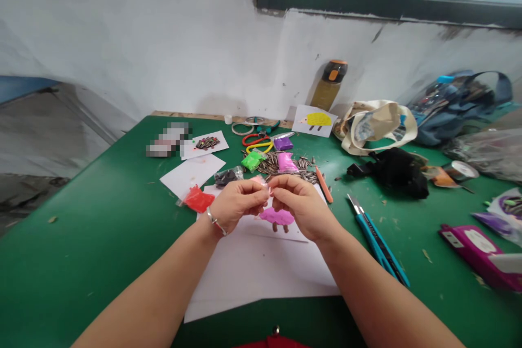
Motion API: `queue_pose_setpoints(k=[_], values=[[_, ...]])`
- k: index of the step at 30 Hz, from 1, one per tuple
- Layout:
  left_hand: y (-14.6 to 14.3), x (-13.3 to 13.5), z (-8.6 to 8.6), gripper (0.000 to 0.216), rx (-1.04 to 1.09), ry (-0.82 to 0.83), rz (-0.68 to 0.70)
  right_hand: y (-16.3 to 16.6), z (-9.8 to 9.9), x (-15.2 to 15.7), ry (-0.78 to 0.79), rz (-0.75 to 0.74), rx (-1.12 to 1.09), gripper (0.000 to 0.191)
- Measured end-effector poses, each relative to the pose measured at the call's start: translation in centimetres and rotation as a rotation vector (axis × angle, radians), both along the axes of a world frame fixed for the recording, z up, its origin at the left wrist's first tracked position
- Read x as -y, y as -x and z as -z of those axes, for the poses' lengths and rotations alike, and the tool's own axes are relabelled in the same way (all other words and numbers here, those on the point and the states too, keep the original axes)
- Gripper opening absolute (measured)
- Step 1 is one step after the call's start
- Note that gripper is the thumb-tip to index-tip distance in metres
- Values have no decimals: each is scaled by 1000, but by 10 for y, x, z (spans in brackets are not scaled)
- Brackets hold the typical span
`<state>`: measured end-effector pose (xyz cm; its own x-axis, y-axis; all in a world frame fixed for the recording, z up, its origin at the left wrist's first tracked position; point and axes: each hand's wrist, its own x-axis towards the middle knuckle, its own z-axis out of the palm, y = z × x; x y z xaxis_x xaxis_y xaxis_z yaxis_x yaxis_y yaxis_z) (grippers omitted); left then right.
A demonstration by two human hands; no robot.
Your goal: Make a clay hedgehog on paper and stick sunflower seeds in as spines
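Left hand (pixel 236 204), right hand (pixel 299 204) pinched round a tiny pale bit (pixel 269 191) (smooth paper (pixel 261 274) below)

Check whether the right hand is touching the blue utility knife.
Apart. The head view shows it: a strip of green tabletop lies between the right hand and the blue utility knife.

An olive bottle (pixel 325 89) with a black and orange lid stands by a scuffed white wall (pixel 163 38). Rightward on the green table (pixel 89 217) sit a cream tote (pixel 377 125) and a blue bag (pixel 438 114) — nearer, a black bundle (pixel 402 171) and, at far right, a magenta case (pixel 481 255).
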<state>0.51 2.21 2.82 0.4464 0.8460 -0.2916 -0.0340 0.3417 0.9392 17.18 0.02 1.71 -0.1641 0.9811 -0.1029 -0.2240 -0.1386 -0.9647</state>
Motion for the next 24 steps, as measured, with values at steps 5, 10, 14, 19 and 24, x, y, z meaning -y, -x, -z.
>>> queue_pose_setpoints(k=[5,10,14,19,24], values=[[-1,0,3,30,25,18,1,0,1,0,-49,-29,123,11],[-1,0,5,33,25,58,9,2,4,-2,-226,52,336,6],[-1,0,7,32,24,80,-18,2,1,0,-417,87,523,14],[0,-2,7,28,35,100,-57,2,1,1,-407,86,569,16],[0,-1,5,26,7,97,-39,3,1,1,-329,94,551,16]])
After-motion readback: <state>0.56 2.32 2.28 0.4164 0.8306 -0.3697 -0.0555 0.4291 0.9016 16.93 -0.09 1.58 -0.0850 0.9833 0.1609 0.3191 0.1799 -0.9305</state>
